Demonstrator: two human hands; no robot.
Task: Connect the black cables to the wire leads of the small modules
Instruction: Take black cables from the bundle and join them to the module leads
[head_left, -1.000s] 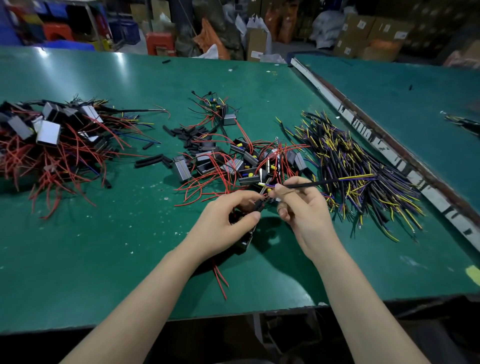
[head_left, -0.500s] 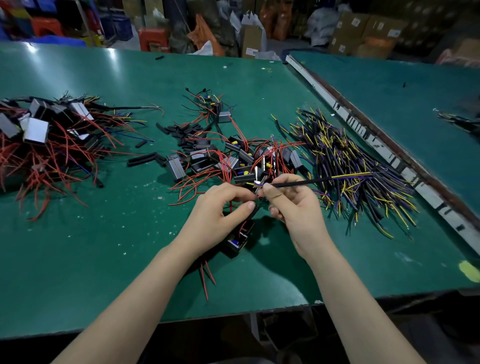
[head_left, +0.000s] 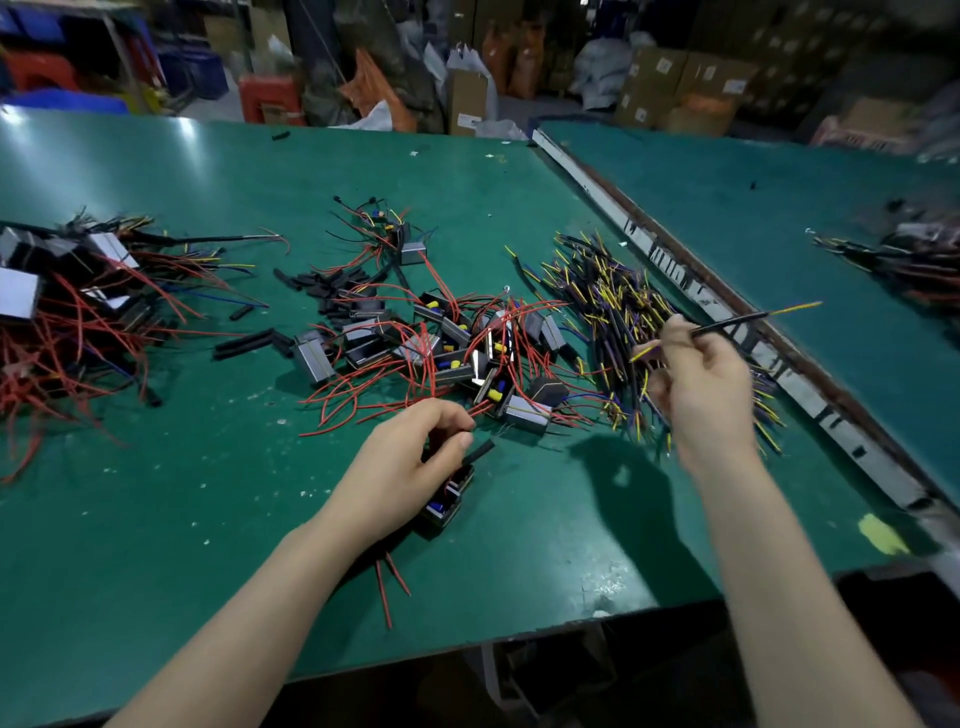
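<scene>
Left hand (head_left: 410, 462) is down low over the green tabletop (head_left: 156, 545), fingers curled round a small module (head_left: 447, 501) with a short black sleeve (head_left: 479, 451) poking out past the thumb. A couple of red leads (head_left: 387, 587) trail out from under the wrist toward the near edge.

Right hand (head_left: 701, 387) is up over the cable pile (head_left: 623, 322), well apart from the left, its grip pinching one black cable (head_left: 737, 323) that points off to the right with yellow wire showing at both ends. That hand is a bit blurred, so the finger detail is mushy.

Between the hands, further back, sits the heap of loose modules (head_left: 457, 348) tangled in red wire. There's a second pile (head_left: 62, 301) at far left and some loose black sleeves (head_left: 254, 340) beside the middle heap.
</scene>
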